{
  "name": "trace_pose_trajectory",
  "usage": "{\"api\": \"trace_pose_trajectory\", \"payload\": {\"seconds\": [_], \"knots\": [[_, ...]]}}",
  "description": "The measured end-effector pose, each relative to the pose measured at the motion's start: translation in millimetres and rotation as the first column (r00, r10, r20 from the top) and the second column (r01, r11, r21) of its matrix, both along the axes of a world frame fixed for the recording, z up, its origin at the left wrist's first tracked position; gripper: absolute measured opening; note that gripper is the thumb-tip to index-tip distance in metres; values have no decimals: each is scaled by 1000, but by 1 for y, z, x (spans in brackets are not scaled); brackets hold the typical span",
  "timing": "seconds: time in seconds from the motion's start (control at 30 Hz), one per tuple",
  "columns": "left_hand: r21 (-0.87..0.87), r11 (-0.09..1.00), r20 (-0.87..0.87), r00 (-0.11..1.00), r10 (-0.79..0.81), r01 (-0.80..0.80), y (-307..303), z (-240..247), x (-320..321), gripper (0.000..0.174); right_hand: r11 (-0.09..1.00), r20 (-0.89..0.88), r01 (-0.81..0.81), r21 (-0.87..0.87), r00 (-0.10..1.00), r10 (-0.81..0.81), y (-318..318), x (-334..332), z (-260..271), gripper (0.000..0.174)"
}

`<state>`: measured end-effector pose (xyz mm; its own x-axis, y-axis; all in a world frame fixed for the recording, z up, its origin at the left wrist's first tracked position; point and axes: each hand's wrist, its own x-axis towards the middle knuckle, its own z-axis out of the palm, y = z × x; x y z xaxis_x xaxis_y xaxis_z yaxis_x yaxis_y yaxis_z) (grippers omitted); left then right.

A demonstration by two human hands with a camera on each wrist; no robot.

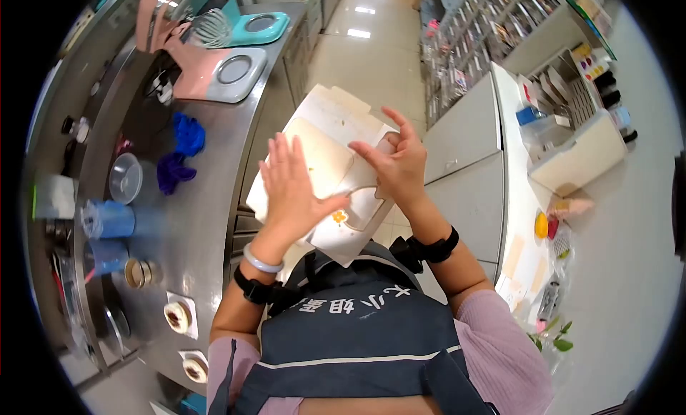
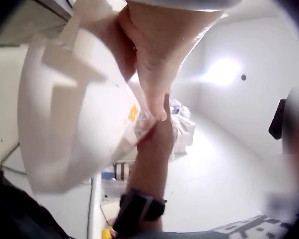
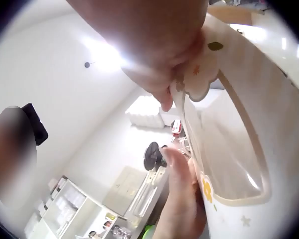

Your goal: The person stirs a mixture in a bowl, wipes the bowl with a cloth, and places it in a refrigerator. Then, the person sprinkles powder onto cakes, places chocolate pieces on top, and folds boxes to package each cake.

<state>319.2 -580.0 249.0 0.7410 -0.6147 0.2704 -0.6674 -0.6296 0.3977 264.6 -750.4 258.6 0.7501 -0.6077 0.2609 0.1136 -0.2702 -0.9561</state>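
Observation:
A folded white cardboard box [image 1: 336, 236] with a clear window and an orange flower print is held in mid-air before the body; the right wrist view shows its window [image 3: 229, 144] close up. My left hand [image 1: 291, 193] lies spread over its left part, fingers straight, thumb reaching toward the window. At the box's right edge is my right hand [image 1: 404, 165], thumb and index finger stretched out and the other fingers curled at the edge. The box [image 2: 89, 114] partly fills the left wrist view; its underside is hidden in the head view.
A steel counter [image 1: 207, 200] at left bears pink and teal mixers, blue cloths, a clear bowl [image 1: 126, 178] and two small round items on white squares. At right, a white counter [image 1: 511, 222] holds a storage rack and a yellow object. Tiled floor lies ahead.

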Motion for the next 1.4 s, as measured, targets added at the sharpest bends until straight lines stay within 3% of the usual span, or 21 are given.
{"api": "trace_pose_trajectory", "payload": {"seconds": [0.07,0.13,0.17,0.2,0.23,0.33,0.43,0.47,0.5,0.57,0.6,0.67,0.77,0.8,0.9,1.07,1.13,1.23,1.27,1.37,1.4], "knots": [[10,1000,20,1000,6,-7,-11,3,-7,105,999,11,-21,-48,1000,22,-3,7,10,57],[-156,968,-208,952,-225,195,-23,-3,-6,95,995,15,-25,-94,1000,26,-7,7,16,54],[-156,970,-201,955,-219,189,-30,-1,-5,95,992,89,-63,-108,993,73,-10,8,19,51],[-259,936,-583,734,-349,239,-37,6,-5,81,987,160,-97,-125,980,117,-15,8,22,49],[-374,897,-828,351,-437,235,-45,9,-8,68,987,163,-100,-127,979,120,-21,8,21,49],[-458,867,-848,195,-492,198,-66,-6,-27,54,987,217,-117,-110,966,139,-37,3,10,41],[-615,718,-677,249,-692,326,-71,-29,-36,56,990,217,-114,-80,968,129,-76,-10,2,30],[-677,665,-564,358,-744,315,-68,-27,-31,63,999,244,-34,20,969,28,-95,-15,-2,30],[-679,670,-569,362,-738,299,-68,-30,-22,63,950,384,-116,289,923,-4,-108,-16,-6,31],[-378,925,-500,830,-247,48,-66,-35,-6,72,801,400,-158,577,910,-109,-109,-29,6,30],[-375,926,-509,826,-242,41,-66,-35,-8,72,798,392,-156,582,914,-106,-114,-32,-9,30],[-674,729,-688,459,-562,-118,-68,-32,-12,64,704,365,-316,636,927,86,-126,-37,-49,28],[-705,666,-701,386,-600,-246,-68,-42,-25,57,646,292,-270,714,953,77,-96,-45,-56,24],[-689,618,-725,351,-593,-378,-66,-58,-24,49,719,241,-241,652,965,105,-91,-48,-60,25],[-674,622,-739,342,-580,-400,-45,-70,-25,37,845,-20,-100,526,991,130,-77,-56,-81,29],[-691,495,-711,371,-597,-528,-41,-64,-40,27,829,4,-166,533,981,193,-55,-65,-86,37],[-659,527,-742,352,-570,-537,-38,-60,-43,27,922,-1,-107,372,993,116,-49,-64,-90,39],[-660,545,-740,324,-589,-516,-32,-62,-39,26,963,-128,-178,201,970,206,-53,-69,-86,37],[-652,538,-746,330,-578,-533,-32,-59,-38,26,854,-48,-177,490,972,229,-47,-66,-79,35],[-698,532,-710,369,-600,-479,-31,-44,-31,26,893,-94,-230,386,953,286,-58,-67,-80,32],[-734,532,-678,420,-603,-421,-31,-39,-27,26,795,-52,-370,481,893,447,-75,-65,-81,30]]}}
